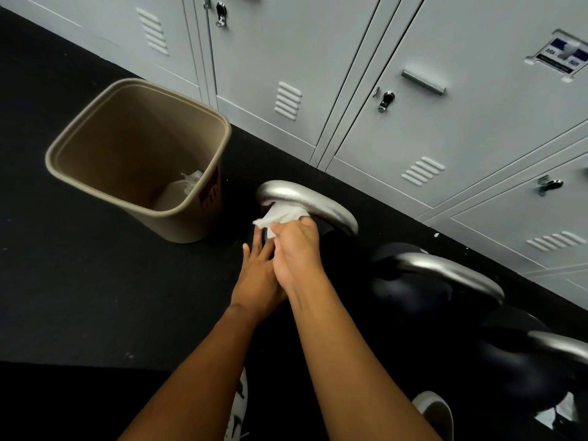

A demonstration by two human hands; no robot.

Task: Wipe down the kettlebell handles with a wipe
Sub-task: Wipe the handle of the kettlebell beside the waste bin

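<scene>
The fingers of the right hand (294,249) are curled tight around a crumpled white wipe (280,216), pressing it against the underside of the silver handle (310,202) of the farthest kettlebell, near the handle's left bend. The left hand (256,272) lies just beside and partly under the right one, its fingers stretched out flat and loose, holding nothing; their tips reach toward the loose corner of the wipe, though whether they touch it cannot be told. This kettlebell's dark body is mostly hidden behind the hands against the black rubber floor (79,281). A second kettlebell (445,268) with the same silver handle stands just to the right and nearer the camera, and the handle of a third one (560,345) shows at the right edge. To the left of the hands, close to the first handle, stands a tan waste bin (79,135) with a crumpled white tissue (191,179) lying at its bottom. Grey metal lockers (350,58) with latches and vent slots run along the back. Two white shoes show at the lower edge.
</scene>
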